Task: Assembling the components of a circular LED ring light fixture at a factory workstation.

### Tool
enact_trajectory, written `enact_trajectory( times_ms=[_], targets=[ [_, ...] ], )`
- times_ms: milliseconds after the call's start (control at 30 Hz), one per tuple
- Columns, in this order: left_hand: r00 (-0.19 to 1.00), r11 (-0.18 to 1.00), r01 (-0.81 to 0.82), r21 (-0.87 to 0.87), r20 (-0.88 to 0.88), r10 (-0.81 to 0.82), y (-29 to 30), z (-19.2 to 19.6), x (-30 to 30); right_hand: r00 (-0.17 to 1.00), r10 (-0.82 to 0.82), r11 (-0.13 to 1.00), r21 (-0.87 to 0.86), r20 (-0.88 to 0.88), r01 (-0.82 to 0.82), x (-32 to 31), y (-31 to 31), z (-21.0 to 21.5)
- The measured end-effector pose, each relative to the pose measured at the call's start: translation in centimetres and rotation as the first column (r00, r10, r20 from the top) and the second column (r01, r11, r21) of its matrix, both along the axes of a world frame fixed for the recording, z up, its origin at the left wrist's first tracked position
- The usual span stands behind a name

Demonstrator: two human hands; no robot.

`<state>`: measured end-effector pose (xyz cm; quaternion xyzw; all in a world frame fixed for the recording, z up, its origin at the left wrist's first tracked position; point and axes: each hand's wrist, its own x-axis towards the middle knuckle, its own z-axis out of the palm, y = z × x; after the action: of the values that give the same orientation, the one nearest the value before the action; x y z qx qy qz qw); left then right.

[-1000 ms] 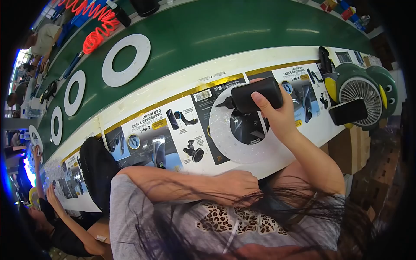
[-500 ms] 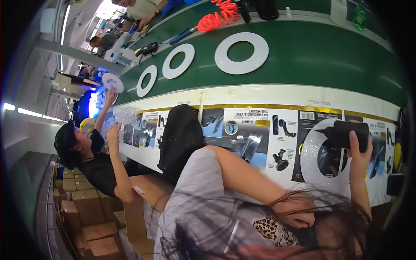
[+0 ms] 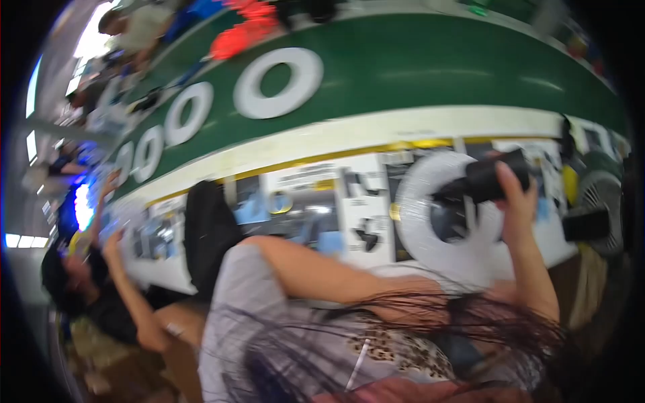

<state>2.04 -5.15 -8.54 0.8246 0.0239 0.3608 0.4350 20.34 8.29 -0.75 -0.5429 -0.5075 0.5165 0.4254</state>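
Observation:
My right hand (image 3: 519, 191) is wrapped round a black squeeze bottle (image 3: 496, 176) with a pointed nozzle. The bottle lies tilted, its nozzle pointing left over a flat white ring (image 3: 418, 221). This ring rests on the printed sheets that cover the near side of the bench, and the sheets show through its hole. My left hand (image 3: 420, 299) is low in front of my body, forearm bent across. Strands of hair and motion blur hide its fingers. Next to it a pale curved edge shows, too blurred to name.
Several white rings (image 3: 279, 84) lie in a row on the green belt (image 3: 403, 64). A black rounded thing (image 3: 211, 228) is on the sheets at left. Further left sits a co-worker (image 3: 80, 275) in dark clothes. A fan (image 3: 600, 208) stands at the right; a red coiled hose (image 3: 243, 32) is at the back.
The whole view has swung right, so the scene sits further left and is blurred. The bottle is still in my right hand over the ring. The fan has come into sight.

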Motion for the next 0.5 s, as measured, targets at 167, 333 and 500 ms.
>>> enact_trajectory(
  times_ms=[167, 333, 500],
  targets=[
    [0.987, 0.995, 0.089, -0.042, -0.129, -0.094, 0.6, 1.0, -0.8, 0.986, 0.098, 0.994, 0.067, -0.137, -0.089, -0.3, 0.0, 0.3],
    [0.998, 0.999, 0.038, -0.024, -0.040, -0.039, 1.0, 1.3, -0.3, 0.981, 0.193, 0.978, 0.078, 0.010, -0.193, 0.3, -0.9, 1.6],
    [0.999, 0.999, 0.021, -0.028, -0.046, -0.022, 0.6, 1.0, 0.0, 0.956, 0.286, 0.949, 0.114, 0.070, -0.293, -0.8, -1.6, 1.6]
  ],
)
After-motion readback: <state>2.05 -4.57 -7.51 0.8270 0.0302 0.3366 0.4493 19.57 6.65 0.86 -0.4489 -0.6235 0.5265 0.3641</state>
